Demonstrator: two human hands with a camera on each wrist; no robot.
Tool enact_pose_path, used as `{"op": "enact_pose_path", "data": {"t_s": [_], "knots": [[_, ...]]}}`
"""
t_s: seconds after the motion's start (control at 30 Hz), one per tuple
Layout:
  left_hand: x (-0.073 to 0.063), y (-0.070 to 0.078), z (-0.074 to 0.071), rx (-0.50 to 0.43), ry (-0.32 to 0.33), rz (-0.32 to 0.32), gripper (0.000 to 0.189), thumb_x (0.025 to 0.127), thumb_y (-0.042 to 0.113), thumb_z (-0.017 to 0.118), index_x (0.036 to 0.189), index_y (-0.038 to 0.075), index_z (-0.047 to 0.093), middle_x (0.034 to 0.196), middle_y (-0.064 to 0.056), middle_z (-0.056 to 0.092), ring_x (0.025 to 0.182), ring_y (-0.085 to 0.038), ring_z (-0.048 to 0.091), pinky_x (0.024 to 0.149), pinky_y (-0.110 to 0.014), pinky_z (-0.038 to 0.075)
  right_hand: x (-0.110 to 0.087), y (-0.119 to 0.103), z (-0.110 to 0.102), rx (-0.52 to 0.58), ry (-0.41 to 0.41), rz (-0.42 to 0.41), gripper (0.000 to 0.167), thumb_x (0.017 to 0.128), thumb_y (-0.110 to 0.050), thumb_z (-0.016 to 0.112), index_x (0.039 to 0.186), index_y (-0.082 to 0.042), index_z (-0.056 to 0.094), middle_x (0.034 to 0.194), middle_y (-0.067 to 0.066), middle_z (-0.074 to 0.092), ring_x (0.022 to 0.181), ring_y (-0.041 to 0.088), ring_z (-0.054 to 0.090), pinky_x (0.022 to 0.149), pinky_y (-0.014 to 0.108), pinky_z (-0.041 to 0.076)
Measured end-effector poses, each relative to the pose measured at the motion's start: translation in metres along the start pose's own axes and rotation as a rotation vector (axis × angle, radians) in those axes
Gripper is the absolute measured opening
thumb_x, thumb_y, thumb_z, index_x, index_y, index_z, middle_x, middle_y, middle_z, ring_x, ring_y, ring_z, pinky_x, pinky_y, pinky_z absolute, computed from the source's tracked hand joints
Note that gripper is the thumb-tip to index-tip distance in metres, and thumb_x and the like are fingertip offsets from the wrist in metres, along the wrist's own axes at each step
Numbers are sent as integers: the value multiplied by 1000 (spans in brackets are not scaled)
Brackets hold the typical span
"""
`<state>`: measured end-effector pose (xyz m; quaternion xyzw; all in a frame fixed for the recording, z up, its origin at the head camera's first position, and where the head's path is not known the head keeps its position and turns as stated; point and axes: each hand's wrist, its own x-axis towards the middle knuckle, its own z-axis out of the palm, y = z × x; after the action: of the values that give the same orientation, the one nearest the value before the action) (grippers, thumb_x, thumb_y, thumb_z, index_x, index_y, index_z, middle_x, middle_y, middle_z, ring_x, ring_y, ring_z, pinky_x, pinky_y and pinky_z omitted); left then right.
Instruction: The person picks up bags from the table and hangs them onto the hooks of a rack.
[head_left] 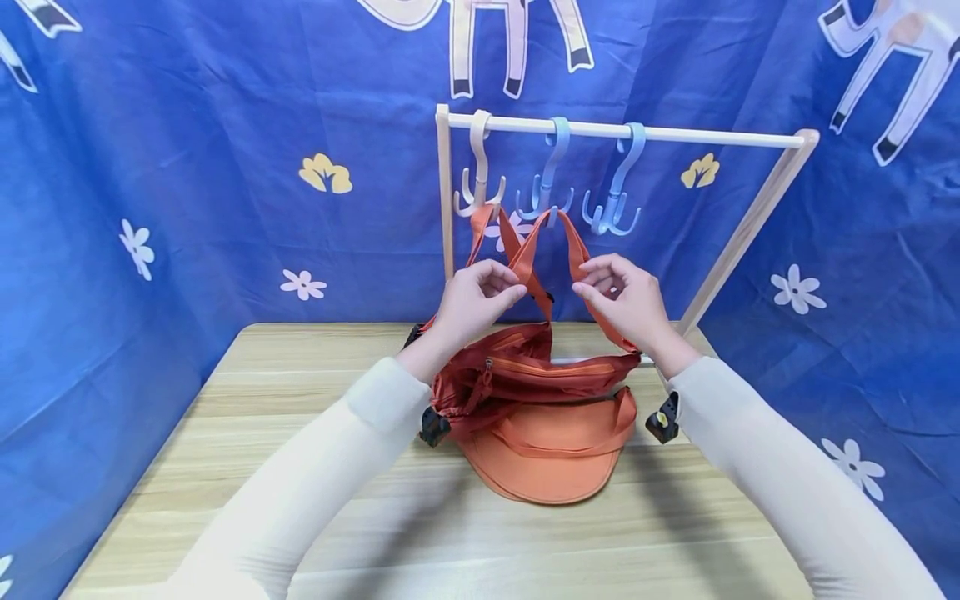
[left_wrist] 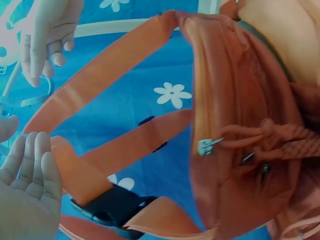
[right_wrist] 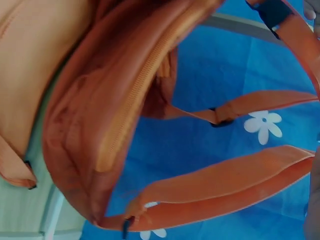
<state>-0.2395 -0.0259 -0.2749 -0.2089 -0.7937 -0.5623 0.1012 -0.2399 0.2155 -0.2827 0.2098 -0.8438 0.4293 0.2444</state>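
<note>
A dark red waist bag point(head_left: 562, 377) with orange webbing straps hangs below the rack. My left hand point(head_left: 476, 298) pinches the left side of its raised strap loop point(head_left: 528, 248) between thumb and fingertips. On the loop's other side, my right hand point(head_left: 628, 298) pinches the same strap. The top of this loop lies at a front prong of the middle blue hook point(head_left: 553, 167); the head view does not show clearly if it is seated. Another orange strap point(head_left: 481, 233) hangs at the white hook point(head_left: 479, 162) to the left. A black buckle point(left_wrist: 112, 205) shows in the left wrist view.
A second blue hook point(head_left: 618, 187) hangs right on the rack's white bar point(head_left: 720, 137). Under the waist bag, an orange, round-edged item with a strap point(head_left: 551, 479) rests on the wooden table point(head_left: 315, 500). A blue patterned curtain point(head_left: 225, 183) surrounds the table.
</note>
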Motion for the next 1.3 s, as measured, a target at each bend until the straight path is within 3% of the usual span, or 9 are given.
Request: {"op": "enact_pose_path", "data": {"t_s": [0.33,0.57,0.8,1.03,1.17,1.3], "knots": [[-28,-16,15,-4,-35,51,18,87,15,71,98,2,66,88,-4,68,73,-16,63,64,-27,50,-30,9,5,56,-68,-27,26,83,-9,75,107,-8,65,88,4,68,74,11,64,66,19,48],[-47,-27,30,-37,-80,25,17,85,15,73,98,6,67,90,-3,68,76,-14,63,68,-28,52,-48,-14,1,127,-142,8,26,82,4,71,106,5,61,89,17,66,75,18,64,66,21,49],[-60,-43,47,-63,-104,28,20,82,12,76,99,4,67,91,-3,69,77,-12,66,70,-27,53,-67,1,2,177,-211,-31,29,80,10,70,106,7,60,90,21,65,75,22,65,65,25,51],[-77,-60,65,-88,-149,-11,23,82,14,77,100,5,68,92,-5,69,78,-14,67,68,-25,53,-88,18,6,248,-302,78,32,82,8,69,111,9,58,94,24,63,79,21,65,65,28,53],[-86,-71,76,-123,-174,-29,24,81,12,77,101,2,67,95,-13,69,78,-17,67,68,-27,53,-100,29,11,301,-346,91,34,81,10,69,112,13,55,94,25,63,79,20,65,68,28,53],[-96,-82,85,-115,-192,-57,23,80,12,77,100,6,67,93,-8,69,79,-13,66,70,-26,53,-111,39,16,311,-387,97,34,79,11,70,110,11,56,94,22,64,81,21,65,69,30,53]]}}
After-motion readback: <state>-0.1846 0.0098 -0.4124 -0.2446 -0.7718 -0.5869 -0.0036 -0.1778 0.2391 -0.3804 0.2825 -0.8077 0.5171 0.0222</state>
